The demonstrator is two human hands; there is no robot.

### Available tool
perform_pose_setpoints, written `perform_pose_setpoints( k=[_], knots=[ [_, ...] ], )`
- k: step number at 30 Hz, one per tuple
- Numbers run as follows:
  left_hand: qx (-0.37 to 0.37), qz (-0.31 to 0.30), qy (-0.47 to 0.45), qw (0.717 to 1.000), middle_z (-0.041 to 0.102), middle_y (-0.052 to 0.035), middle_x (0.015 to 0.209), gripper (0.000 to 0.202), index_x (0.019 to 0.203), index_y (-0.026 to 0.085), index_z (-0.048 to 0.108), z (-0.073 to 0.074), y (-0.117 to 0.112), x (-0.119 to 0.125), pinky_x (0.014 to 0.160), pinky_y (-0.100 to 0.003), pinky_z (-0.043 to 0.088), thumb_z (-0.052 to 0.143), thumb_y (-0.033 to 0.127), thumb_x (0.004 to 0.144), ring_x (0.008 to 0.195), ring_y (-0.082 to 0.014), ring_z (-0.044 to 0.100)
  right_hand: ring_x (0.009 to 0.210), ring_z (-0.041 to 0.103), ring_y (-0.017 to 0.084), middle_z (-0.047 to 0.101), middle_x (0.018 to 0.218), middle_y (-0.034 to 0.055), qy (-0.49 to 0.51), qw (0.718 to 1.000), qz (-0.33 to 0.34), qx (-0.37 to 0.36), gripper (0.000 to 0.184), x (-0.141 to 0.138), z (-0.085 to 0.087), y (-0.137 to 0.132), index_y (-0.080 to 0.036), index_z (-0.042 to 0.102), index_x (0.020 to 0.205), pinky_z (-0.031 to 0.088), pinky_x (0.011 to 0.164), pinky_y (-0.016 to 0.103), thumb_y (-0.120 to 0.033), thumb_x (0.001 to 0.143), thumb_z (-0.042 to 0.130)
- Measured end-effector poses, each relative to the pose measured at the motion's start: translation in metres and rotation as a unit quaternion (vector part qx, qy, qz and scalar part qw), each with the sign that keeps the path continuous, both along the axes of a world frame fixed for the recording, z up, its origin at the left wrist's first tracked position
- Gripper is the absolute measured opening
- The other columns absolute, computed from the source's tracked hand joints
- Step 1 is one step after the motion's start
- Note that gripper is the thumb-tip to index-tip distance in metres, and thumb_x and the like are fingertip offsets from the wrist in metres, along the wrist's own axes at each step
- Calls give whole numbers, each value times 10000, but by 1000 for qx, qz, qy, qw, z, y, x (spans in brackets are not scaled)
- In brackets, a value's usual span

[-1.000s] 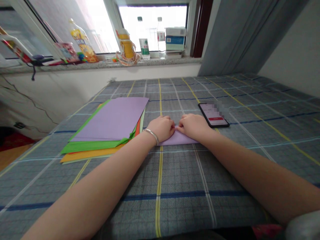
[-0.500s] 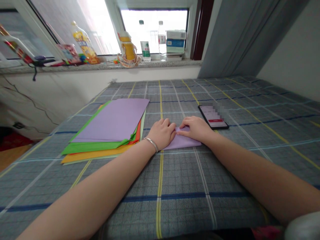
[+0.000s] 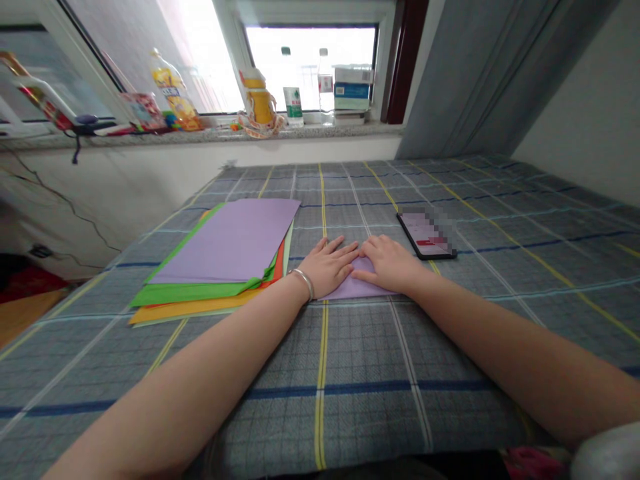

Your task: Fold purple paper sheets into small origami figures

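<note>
A folded piece of purple paper (image 3: pixel 359 287) lies flat on the checked cloth, partly covered by both hands. My left hand (image 3: pixel 331 267), with a silver bangle at the wrist, rests on its left part with the fingers stretched out and slightly spread. On the right part, my right hand (image 3: pixel 386 264) has bent fingers at the paper's upper edge and its thumb pointing left across the surface. The fingertips of both hands meet near the top of the paper. What lies under the palms is hidden.
Left of my hands lies a stack of coloured sheets (image 3: pixel 230 240), purple on top, with green, orange and pale green edges below. A phone (image 3: pixel 425 240) lies beyond my right hand. Bottles, a yellow cup (image 3: pixel 260 103) and boxes (image 3: pixel 353 90) stand on the windowsill.
My left hand's fingers have gone from curled to stretched out over the paper, reaching the right fingertips. My right hand has shifted slightly left, its fingers closer together.
</note>
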State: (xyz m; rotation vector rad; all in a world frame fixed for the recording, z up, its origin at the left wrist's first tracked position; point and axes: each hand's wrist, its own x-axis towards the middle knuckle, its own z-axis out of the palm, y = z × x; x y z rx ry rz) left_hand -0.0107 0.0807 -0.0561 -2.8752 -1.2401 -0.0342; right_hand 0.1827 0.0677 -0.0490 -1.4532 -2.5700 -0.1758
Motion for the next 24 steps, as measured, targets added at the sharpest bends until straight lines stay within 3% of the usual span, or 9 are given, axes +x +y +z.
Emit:
perform_pose_setpoints(
  k=[5, 11, 24],
  knots=[
    [-9, 11, 28, 999, 211, 1, 1575, 523, 1513, 241, 218, 4, -3, 1, 1180, -506, 100, 223, 373, 1008, 1467, -257, 138, 1056, 520, 312, 591, 1140, 147, -10, 1000, 26, 7, 627, 4, -4, 2, -145, 586, 1094, 415, 919, 433, -692, 795, 518],
    [-7, 38, 34, 999, 216, -5, 1572, 591, 1513, 255, 224, 5, -9, 4, 1165, -552, 117, 245, 516, 983, 1454, -314, 170, 1056, 519, 318, 579, 1139, 154, -4, 999, 34, -6, 656, 7, -6, 3, -142, 575, 1101, 411, 926, 437, -707, 771, 529],
    [-11, -18, 42, 999, 160, -107, 1578, 902, 1520, 145, 170, 4, -11, -8, 1166, -544, 46, 359, 727, 857, 1467, -307, 116, 1098, 498, 321, 560, 1173, 148, 24, 999, 35, -21, 790, 13, -10, 0, -156, 566, 1160, 391, 966, 455, -756, 650, 618]
  ],
)
